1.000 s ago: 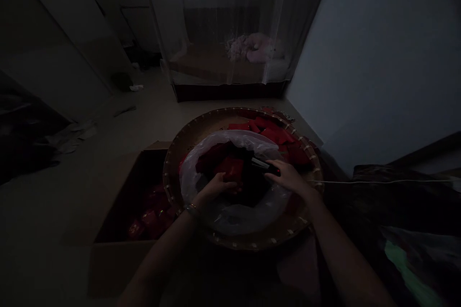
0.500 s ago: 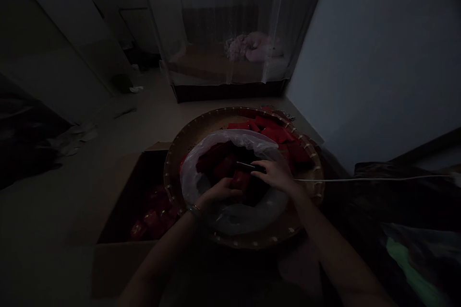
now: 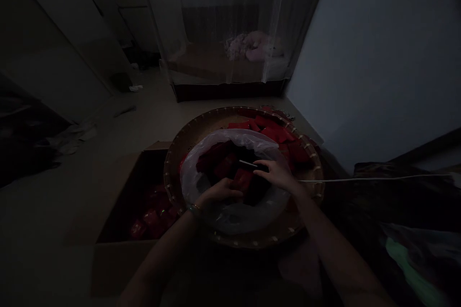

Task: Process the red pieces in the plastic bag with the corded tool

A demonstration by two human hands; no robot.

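Note:
The room is very dim. A round woven tray (image 3: 187, 144) lies on the floor in front of me with a clear plastic bag (image 3: 196, 180) of red pieces on it. My left hand (image 3: 218, 192) is closed on a small red piece (image 3: 242, 178) inside the bag. My right hand (image 3: 276, 175) grips a dark slim tool (image 3: 252, 165) with a pale cord (image 3: 360, 179) running off to the right; its tip sits just above the red piece. More red pieces (image 3: 273, 133) are piled at the tray's far side.
A cardboard box (image 3: 118, 220) holding red pieces stands left of the tray. A low bed (image 3: 223, 81) under a sheer net stands behind, against a wall on the right. Dark cloth (image 3: 396, 230) lies at my right. Scraps litter the floor at left.
My right hand with the dark tool has moved left toward the red piece in my left hand. My left hand shifted slightly right and lower in the bag.

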